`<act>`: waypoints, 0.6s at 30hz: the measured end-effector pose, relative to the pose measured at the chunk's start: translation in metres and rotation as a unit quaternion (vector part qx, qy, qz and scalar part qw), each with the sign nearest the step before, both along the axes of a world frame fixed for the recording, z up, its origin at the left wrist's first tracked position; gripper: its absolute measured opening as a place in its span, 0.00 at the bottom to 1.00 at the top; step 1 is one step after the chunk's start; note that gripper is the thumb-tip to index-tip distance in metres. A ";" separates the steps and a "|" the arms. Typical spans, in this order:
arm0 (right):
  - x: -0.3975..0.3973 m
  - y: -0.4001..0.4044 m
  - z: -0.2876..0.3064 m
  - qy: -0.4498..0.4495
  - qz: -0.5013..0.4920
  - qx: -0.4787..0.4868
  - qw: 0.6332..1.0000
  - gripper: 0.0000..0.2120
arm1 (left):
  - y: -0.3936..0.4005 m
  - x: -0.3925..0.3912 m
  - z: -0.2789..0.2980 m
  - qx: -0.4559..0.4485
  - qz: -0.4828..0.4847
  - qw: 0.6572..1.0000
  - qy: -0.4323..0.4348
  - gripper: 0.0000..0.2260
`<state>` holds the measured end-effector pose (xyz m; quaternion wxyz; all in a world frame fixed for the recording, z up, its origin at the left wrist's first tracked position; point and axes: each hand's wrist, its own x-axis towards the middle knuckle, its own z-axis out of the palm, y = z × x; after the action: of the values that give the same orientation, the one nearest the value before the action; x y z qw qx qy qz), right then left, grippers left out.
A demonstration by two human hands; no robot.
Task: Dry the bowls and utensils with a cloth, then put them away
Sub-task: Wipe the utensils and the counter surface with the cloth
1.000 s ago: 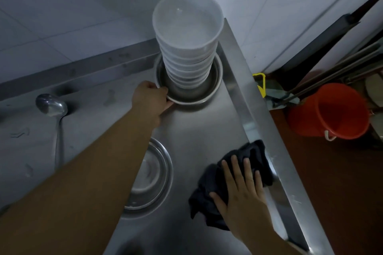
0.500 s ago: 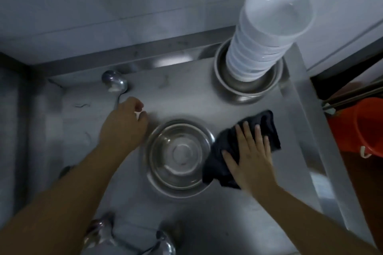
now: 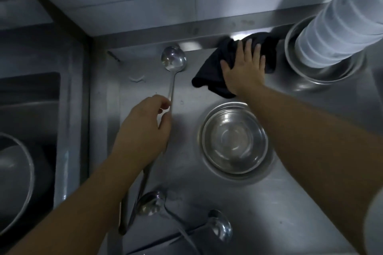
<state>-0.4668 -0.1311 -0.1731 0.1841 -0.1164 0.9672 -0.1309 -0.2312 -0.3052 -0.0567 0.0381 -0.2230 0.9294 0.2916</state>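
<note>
Against back wall, metal basin (image 3: pixel 323 77), stacked white bowls (image 3: pixel 335 33)

White bowl stack (image 3: pixel 339 27) cut off top right, ladle handle (image 3: pixel 145 174) hidden beneath left hand (image 3: pixel 143 130) — blurred.

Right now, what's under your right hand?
The right hand lies flat on a dark crumpled cloth, pressing it onto the steel counter. Anything beneath the cloth is hidden.

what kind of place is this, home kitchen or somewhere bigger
Probably a commercial or canteen kitchen's washing-up area: a stainless steel counter beside a deep sink, a tall stack of white bowls, and several long-handled ladles lying about.
</note>
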 end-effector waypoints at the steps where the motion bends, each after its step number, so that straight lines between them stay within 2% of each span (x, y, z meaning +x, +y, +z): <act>1: 0.005 0.010 0.000 0.004 0.044 0.004 0.999 0.38 | -0.001 0.002 0.001 0.002 -0.002 1.000 -0.003 0.12; 3: 0.017 0.036 0.001 0.001 0.116 -0.002 0.993 0.37 | -0.001 0.006 0.001 0.000 -0.008 1.000 -0.009 0.11; 5: 0.037 0.065 0.002 -0.018 0.129 -0.020 0.991 0.35 | 0.002 0.010 0.001 0.003 -0.018 1.000 -0.019 0.11; 10: 0.111 0.153 0.001 -0.018 0.100 -0.019 0.995 0.34 | 0.024 0.024 0.009 0.025 -0.048 0.998 -0.033 0.12; 15: 0.148 0.241 0.010 -0.098 0.021 -0.027 0.995 0.32 | 0.056 0.047 0.019 0.042 -0.050 0.997 -0.047 0.12; 18: 0.166 0.289 0.021 -0.135 0.012 -0.010 0.991 0.32 | 0.078 0.064 0.025 0.045 -0.038 0.997 -0.056 0.11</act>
<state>-0.3007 0.1578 -0.1518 0.3132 -0.1112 0.9307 -0.1529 -0.1674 -0.2268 -0.0313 0.1110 -0.2016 0.9196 0.3182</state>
